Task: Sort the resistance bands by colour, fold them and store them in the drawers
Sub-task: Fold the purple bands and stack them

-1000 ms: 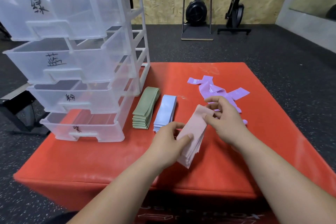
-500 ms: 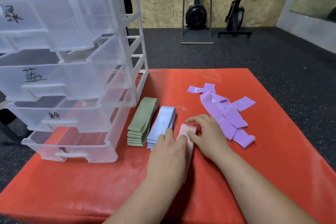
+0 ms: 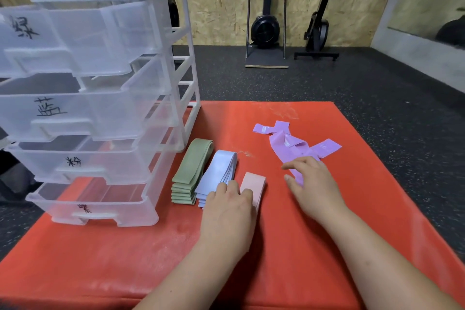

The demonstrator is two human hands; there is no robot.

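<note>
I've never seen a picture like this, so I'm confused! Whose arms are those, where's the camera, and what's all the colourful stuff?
No machine here: those are a person's two bare arms. The camera sits on their head, looking down. On the red mat lie folded stretchy bands: a green stack, a blue stack and a pink stack. The left hand rests on the pink stack; the right hand touches loose purple bands, gripping nothing. Clear drawers stand at the left, pulled open.

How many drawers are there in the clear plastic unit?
4, stacked in the drawer unit on the left of the red mat, all pulled out: top drawer, second drawer, third drawer, bottom drawer. None seems hidden.
</note>
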